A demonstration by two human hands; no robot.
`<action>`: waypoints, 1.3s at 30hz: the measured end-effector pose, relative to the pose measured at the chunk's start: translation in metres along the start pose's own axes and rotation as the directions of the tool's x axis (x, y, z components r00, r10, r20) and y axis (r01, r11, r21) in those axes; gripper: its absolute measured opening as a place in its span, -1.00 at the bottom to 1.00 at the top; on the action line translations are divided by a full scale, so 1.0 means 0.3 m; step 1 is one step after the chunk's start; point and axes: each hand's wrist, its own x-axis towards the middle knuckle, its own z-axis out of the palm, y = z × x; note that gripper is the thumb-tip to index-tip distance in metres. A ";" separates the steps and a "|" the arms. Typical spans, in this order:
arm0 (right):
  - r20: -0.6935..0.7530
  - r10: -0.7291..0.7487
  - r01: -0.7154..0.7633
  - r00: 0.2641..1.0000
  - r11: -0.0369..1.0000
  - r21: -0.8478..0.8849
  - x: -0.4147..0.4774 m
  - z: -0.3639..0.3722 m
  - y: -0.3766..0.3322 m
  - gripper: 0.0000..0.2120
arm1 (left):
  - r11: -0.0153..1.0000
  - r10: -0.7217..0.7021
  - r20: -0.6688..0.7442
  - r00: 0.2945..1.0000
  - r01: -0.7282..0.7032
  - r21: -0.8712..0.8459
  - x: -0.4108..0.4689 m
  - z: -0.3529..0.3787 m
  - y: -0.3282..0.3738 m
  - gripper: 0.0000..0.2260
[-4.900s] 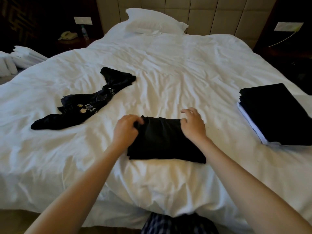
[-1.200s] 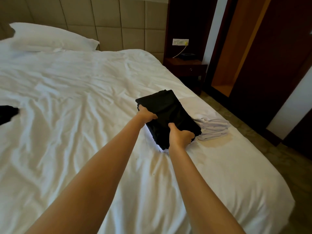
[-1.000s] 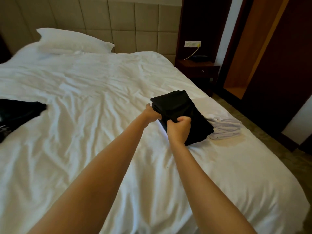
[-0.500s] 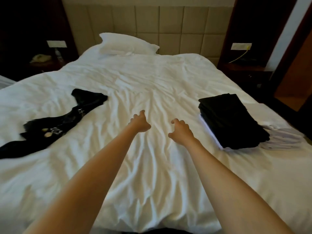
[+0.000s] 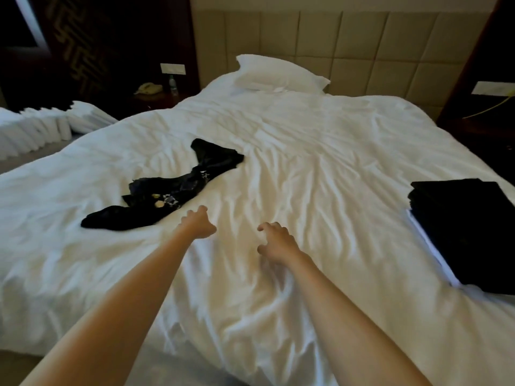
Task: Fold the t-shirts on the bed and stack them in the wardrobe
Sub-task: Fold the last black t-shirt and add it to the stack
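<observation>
A folded stack (image 5: 468, 232) waits at the frame's right, one crumpled t-shirt (image 5: 170, 190) lies unfolded left of centre, and the left hand (image 5: 198, 224) and right hand (image 5: 274, 242) hover empty, fingers loosely curled.

Two bare arms reach over the rumpled white bed (image 5: 320, 151). The left hand (image 5: 198, 224), holding nothing, is just beside a crumpled black printed t-shirt (image 5: 167, 190) at centre left. The right hand (image 5: 276, 242), fingers (image 5: 269, 226) loosely curled, is empty too. A stack of folded black t-shirts (image 5: 468, 232) lies at the right edge.
</observation>
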 end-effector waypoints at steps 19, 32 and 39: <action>0.067 -0.036 0.044 0.997 0.993 -0.114 0.214 0.182 -0.084 -0.65 | 0.852 0.067 -0.409 0.910 0.161 0.497 0.251 0.069 -0.282 -0.53; -0.008 0.040 -0.040 0.999 0.999 0.029 0.217 0.216 -0.076 -0.67 | 0.942 0.132 -0.315 0.940 -0.020 0.335 0.147 0.081 -0.268 -0.72; 0.037 0.361 -0.240 0.932 0.536 0.810 0.210 0.184 -0.114 -0.80 | 0.924 0.332 0.127 0.935 -0.350 0.157 -0.118 0.154 -0.142 -0.62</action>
